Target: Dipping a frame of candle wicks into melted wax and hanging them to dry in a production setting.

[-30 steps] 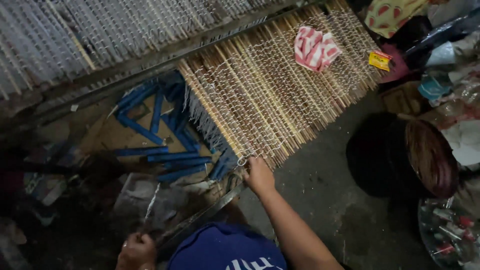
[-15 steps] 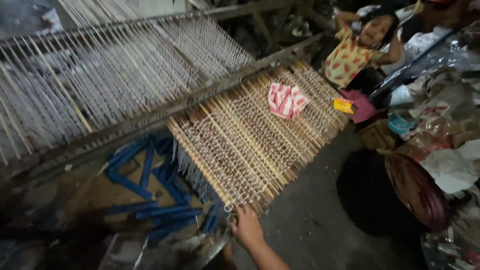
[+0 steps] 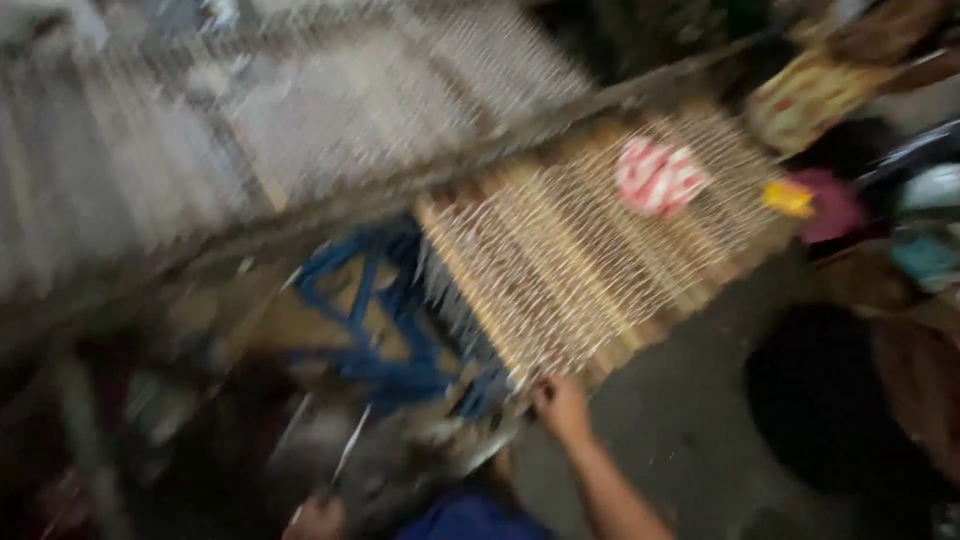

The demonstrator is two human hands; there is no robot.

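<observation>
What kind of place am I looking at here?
Likely a cluttered home weaving workshop. A mat of bamboo slats laced with white cord lies on a wooden frame; the right hand touches its near corner; a striped cloth lies on it.

Woven slat mat (image 3: 590,270): pale bamboo-like sticks laced with light thread, lying stretched on a frame and sloping from the near left corner up to the far right edge. Lying on it near the far right corner: a folded red-and-white striped cloth (image 3: 658,177). Sitting just past the right edge: a small yellow packet (image 3: 789,198), possibly touching the mat; blur is hiding the contact. Beneath the mat's left edge: a blue frame (image 3: 372,330) is showing. Below the near edge: grey concrete floor (image 3: 690,420), carrying a dark round basket (image 3: 850,400) at right.
</observation>
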